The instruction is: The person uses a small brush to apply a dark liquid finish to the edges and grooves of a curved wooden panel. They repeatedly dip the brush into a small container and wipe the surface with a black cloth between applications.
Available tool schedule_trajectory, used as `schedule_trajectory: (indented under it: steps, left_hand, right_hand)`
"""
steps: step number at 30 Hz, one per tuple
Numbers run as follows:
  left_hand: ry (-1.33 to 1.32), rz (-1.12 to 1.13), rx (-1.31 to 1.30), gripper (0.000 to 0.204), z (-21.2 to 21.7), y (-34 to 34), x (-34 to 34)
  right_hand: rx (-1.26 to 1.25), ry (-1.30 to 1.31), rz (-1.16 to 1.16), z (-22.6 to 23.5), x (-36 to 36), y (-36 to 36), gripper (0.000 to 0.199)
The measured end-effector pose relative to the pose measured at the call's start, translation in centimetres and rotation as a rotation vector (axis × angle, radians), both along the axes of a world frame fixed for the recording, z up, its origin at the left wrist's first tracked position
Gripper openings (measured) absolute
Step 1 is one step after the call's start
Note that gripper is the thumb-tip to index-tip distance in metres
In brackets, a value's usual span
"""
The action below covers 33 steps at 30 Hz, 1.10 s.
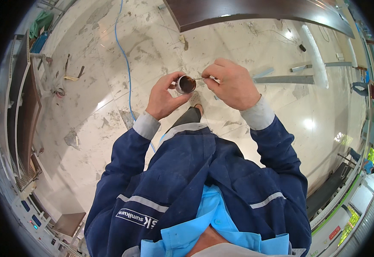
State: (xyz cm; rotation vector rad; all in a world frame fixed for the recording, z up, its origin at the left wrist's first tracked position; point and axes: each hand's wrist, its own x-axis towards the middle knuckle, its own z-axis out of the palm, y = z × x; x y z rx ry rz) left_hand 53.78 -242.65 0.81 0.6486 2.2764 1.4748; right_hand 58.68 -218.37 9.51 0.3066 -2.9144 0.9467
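Observation:
In the middle of the head view my left hand (165, 96) wraps its fingers and thumb round a small white cup (180, 87). Dark brown liquid (188, 85) shows inside it, with a reddish-brown smear along the rim. To the right of the cup my right hand (232, 82) pinches a thin stick (199, 79) between thumb and fingers. The stick's left end meets the cup's rim; whether it is a brush or a plain rod I cannot tell. Both hands are held above the floor, in front of my body.
A dark brown panel (255, 15) lies across the far side. A blue hose (128, 68) runs over the stained pale floor (97, 128). Metal strips (285, 79) lie at the right, and a rack with brown boards (24, 103) stands at the left. Two people are at the far right.

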Motion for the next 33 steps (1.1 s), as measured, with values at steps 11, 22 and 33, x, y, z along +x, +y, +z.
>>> schedule_trajectory:
  steps: [11,22,33]
  left_hand:
    - [0.066,0.036,-0.085,0.059,0.8,-5.2,0.2]
    - [-0.009,-0.022,-0.06,0.06,1.9,-9.4,-6.0]
    - [-0.11,-0.173,-0.052,0.059,3.0,-11.7,-13.9]
  right_hand:
    - [-0.014,-0.002,-0.052,-2.5,1.9,-5.5,0.009]
    - [-0.657,0.217,-0.809,-7.4,-6.6,-5.7,0.018]
    - [-0.591,0.361,-1.084,-9.5,-10.3,-4.2,0.014]
